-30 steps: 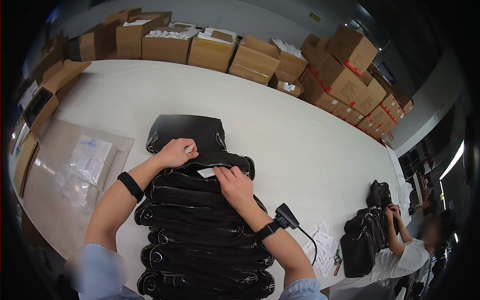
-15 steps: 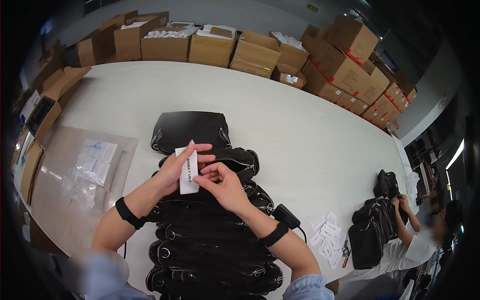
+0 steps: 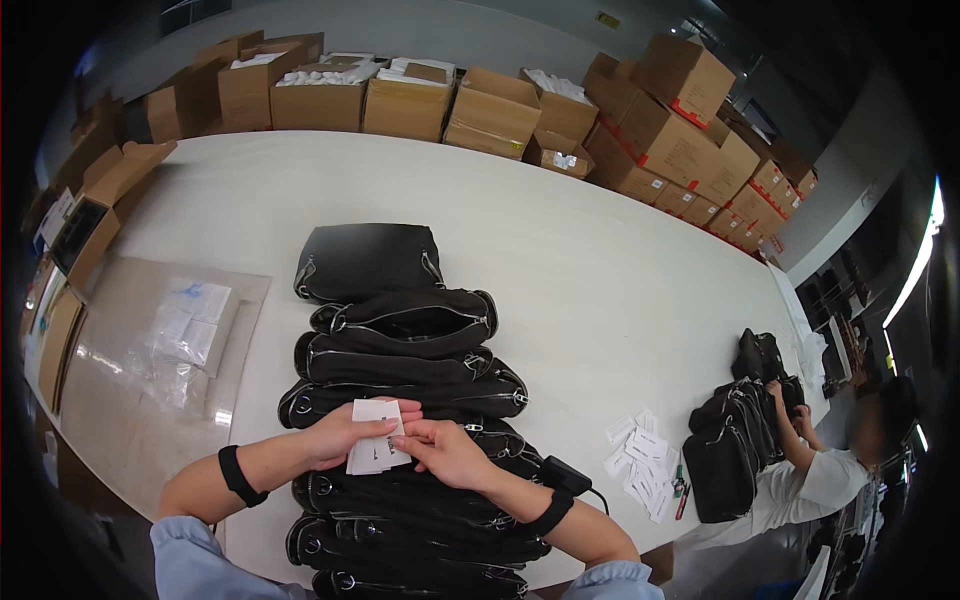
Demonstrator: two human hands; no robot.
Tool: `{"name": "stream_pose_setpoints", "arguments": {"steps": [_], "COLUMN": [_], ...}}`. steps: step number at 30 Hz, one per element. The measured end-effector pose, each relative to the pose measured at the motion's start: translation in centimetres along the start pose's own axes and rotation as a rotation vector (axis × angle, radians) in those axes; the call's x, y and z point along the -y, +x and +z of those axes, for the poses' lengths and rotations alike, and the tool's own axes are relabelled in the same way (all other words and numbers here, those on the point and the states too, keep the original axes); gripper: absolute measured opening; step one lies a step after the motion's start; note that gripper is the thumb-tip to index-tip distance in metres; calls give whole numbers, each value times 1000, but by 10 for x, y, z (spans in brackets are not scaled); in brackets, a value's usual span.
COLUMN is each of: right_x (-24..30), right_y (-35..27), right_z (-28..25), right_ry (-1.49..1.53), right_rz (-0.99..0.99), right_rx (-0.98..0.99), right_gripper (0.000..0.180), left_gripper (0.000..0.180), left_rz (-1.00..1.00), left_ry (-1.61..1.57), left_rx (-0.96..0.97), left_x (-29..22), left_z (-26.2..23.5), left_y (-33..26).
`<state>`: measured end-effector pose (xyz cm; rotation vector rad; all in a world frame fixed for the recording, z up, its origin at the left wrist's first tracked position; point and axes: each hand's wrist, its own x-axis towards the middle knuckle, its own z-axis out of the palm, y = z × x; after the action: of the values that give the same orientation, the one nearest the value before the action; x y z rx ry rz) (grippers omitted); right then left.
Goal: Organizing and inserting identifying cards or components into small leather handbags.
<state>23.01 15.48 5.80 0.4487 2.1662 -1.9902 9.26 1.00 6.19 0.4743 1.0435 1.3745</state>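
A small stack of white printed cards (image 3: 373, 461) is in my left hand (image 3: 338, 438), the thumb pressed on top of it. From the other side my right hand (image 3: 448, 456) pinches the right edge of the same stack. Both hands are just above a long row of black zippered bags (image 3: 400, 398) lying close together. Farther up the row, one bag (image 3: 408, 326) has its zipper open and its dark inside showing. At the far end another black bag (image 3: 367, 262) lies with its broad side up.
Loose white cards (image 3: 642, 455) lie to the right, beside a small red and green tool (image 3: 681, 490). A black device (image 3: 565, 475) with a cable sits by my right wrist. Plastic-wrapped white packs (image 3: 205, 325) are at left, cardboard boxes (image 3: 405, 108) behind. A co-worker (image 3: 810, 480) handles black bags (image 3: 725, 470).
Both my hands have come down and nearer with the white cards, uncovering the open bag. The cards now show fanned slightly. The whole view has shifted a little.
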Motion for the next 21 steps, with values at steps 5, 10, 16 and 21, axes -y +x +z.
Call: {"name": "stream_pose_setpoints", "arguments": {"steps": [5,10,16,21], "right_x": [5,21,-21,-39], "right_y": [-9,9,70,42], "right_z": [-9,-54,-63,-44], "right_ry": [-293,-515,-951,-918], "right_rz": [-86,-273,-768,-706], "right_rx": [-111,-587,-613,-343], "right_gripper": [23,16,13,14], "left_gripper": [35,23,23,33], "left_rz": [22,153,216,39], "left_ry": [106,317,1675,1900], "left_rx": [-125,-268,-432,-207], "left_x": [18,-14,-57,-56], "left_z": [8,-16,-56,-58], "left_y": [-5,1,42,50]}}
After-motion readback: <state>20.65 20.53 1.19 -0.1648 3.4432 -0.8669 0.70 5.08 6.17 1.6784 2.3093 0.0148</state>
